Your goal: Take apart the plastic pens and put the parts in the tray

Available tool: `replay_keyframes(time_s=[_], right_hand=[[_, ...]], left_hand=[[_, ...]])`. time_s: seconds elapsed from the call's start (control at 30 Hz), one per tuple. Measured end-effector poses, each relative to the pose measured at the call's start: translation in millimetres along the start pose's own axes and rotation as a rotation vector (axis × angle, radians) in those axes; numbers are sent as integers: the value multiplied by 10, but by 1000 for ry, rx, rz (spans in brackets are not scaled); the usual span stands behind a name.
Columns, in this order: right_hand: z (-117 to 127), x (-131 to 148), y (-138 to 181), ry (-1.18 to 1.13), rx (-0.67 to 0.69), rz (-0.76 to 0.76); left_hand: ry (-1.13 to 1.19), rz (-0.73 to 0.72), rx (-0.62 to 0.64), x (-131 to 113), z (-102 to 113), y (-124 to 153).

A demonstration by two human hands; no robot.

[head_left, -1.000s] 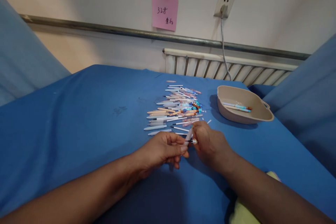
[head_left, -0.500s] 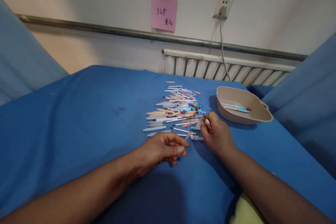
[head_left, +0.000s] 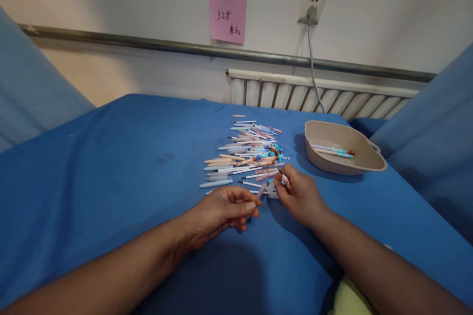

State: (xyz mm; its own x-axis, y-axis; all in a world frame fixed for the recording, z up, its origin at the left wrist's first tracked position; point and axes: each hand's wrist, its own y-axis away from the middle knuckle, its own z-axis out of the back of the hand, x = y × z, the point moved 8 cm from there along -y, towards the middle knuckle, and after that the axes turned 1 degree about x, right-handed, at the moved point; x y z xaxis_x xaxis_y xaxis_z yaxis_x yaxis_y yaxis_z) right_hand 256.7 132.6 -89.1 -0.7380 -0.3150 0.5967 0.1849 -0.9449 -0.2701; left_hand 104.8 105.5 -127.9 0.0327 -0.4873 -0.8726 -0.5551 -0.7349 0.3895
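Observation:
My left hand (head_left: 231, 208) is closed, thumb against fingers, round a translucent pale pen barrel (head_left: 261, 191) that points up and to the right. My right hand (head_left: 297, 194) pinches a pen piece with a dark thin tip and a patterned grip (head_left: 284, 177); the tip points up and left. The two held parts are apart. Just beyond both hands lies a spread of pen parts (head_left: 236, 159): pale blue, peach and grey barrels, white refills and small blue and brown caps. My right hand covers some parts beneath it.
A beige basin (head_left: 343, 131) with a few pens (head_left: 334, 151) in it stands at the right on the blue cloth (head_left: 111, 167). Behind are a radiator (head_left: 281, 93), a metal pipe (head_left: 166, 45), a pink note (head_left: 228, 18) and a plugged socket (head_left: 312, 6). Blue curtains hang at both sides.
My right hand has moved left and slightly down with the pen piece, closer to the barrel in my left hand. My left hand has barely moved.

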Motion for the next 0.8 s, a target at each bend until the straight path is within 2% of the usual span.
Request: replay_keyframes(time_s=[0.33,0.57,0.8], right_hand=[[1,12,16,-26,-2,-1],[101,-30,5,46,-91,-18],[149,59,32,143,-144,123]], left_hand=[[-11,-5,-25,9,55,-19],[-72,-6,-42,-7,62,-28],[-113,24,-55,-2,65,-12]])
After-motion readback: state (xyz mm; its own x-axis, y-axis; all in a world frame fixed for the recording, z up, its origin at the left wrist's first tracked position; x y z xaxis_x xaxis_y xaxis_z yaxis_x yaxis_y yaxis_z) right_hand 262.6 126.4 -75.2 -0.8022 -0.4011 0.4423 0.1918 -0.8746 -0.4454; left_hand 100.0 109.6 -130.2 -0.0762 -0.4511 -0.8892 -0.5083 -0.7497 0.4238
